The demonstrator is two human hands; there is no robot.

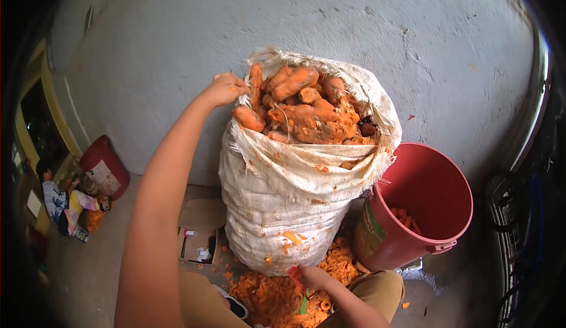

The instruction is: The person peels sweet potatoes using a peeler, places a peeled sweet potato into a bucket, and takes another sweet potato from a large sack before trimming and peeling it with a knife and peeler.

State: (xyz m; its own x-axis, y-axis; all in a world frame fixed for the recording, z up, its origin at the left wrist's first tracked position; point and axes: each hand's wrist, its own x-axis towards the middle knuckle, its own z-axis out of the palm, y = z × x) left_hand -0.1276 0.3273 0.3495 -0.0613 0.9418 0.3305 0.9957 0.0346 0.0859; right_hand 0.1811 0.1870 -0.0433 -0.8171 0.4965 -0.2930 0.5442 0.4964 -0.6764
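A tall white woven sack (277, 210) stands upright against the wall, its top folded down. Large carrots (295, 83) fill its mouth, some of them broken and dirty. At the sack's left rim my left hand (229, 88) is closed on the frayed edge, close to an upright carrot; its fingertips are partly hidden. Low in front of the sack, my right hand (315, 277) is closed round a small red tool that looks like a peeler (295, 274). Orange carrot peelings (265, 292) are heaped on the floor below it, with a green piece (304, 302) among them.
Right of the sack stands a red bucket (377, 233) with some carrots (405, 219) at the bottom. An open cardboard box (197, 245) lies to the left. Farther left, a person (59, 201) sits near another red bucket (106, 166). A grey wall (177, 45) rises behind.
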